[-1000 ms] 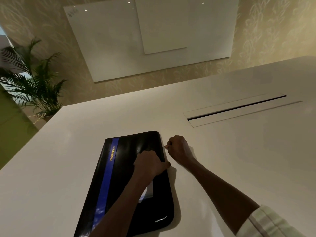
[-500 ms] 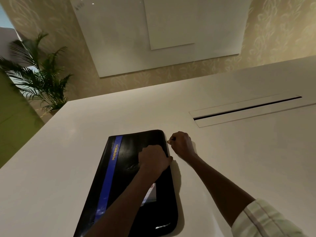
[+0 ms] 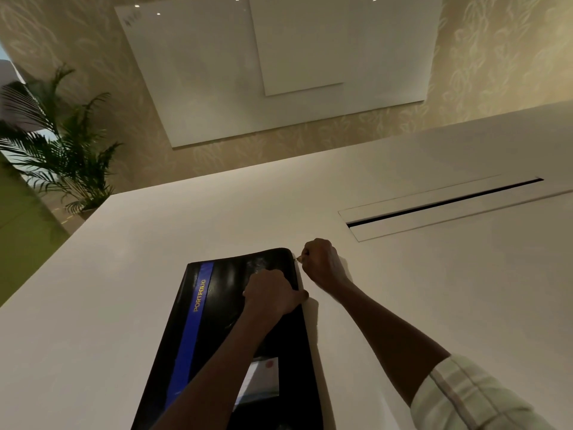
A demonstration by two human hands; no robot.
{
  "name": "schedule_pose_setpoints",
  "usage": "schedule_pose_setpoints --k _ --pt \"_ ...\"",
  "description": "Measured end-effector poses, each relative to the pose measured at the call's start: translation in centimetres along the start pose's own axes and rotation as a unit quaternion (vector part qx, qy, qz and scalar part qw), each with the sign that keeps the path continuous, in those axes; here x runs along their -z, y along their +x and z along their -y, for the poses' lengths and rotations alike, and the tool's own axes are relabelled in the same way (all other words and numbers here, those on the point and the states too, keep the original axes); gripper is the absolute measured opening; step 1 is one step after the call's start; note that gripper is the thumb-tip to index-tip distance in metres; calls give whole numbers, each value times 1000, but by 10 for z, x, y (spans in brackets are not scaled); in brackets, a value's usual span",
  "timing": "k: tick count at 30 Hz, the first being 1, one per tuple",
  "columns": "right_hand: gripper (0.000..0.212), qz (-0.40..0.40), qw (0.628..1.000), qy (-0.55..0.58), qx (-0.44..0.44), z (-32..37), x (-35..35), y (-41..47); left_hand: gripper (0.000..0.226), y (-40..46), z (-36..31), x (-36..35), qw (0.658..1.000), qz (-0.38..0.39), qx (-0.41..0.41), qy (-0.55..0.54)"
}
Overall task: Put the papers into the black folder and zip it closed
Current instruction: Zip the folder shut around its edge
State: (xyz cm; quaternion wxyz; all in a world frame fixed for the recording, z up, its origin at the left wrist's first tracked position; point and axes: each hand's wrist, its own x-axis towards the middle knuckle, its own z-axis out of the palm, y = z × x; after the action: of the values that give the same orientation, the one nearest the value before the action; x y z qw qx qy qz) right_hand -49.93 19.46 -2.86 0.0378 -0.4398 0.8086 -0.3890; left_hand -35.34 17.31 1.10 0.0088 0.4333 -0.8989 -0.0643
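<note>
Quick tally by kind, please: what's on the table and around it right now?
Black folder: 1
Zipper pull: 1
Hands: 2, left hand, right hand
Table slot: 1
Potted plant: 1
Wall boards: 2
Total: 8

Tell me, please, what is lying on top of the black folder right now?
The left hand presses on the black folder, holding its right edge. The forearm hides part of the cover's white label. Papers inside cannot be seen.
</note>
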Motion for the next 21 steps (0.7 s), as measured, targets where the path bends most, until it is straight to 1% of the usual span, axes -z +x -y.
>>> schedule_pose_setpoints --k 10,12,14,16,17,19,20,21 --pt "12 24 1000 17 -3 3 -15 30 68 0 -3 -10 999 2 29 13" --pt "10 37 999 22 -4 3 -16 33 68 0 -2 -10 999 -12 20 34" --pt "11 46 998 40 -17 2 -16 36 71 0 1 -5 997 -36 -6 75" --pt "13 50 997 52 -28 1 -15 37 75 4 5 2 993 -68 -19 89" --pt "12 50 997 54 -30 1 -14 38 72 9 6 7 992 -95 -22 82" --pt "11 50 996 61 -39 0 -15 38 54 22 7 14 986 -155 -36 48" --pt "11 49 996 67 -46 0 -15 39 44 32 7 16 985 -164 -49 28" --pt "12 49 995 71 -51 0 -16 39 35 42 7 18 986 -157 -61 3"
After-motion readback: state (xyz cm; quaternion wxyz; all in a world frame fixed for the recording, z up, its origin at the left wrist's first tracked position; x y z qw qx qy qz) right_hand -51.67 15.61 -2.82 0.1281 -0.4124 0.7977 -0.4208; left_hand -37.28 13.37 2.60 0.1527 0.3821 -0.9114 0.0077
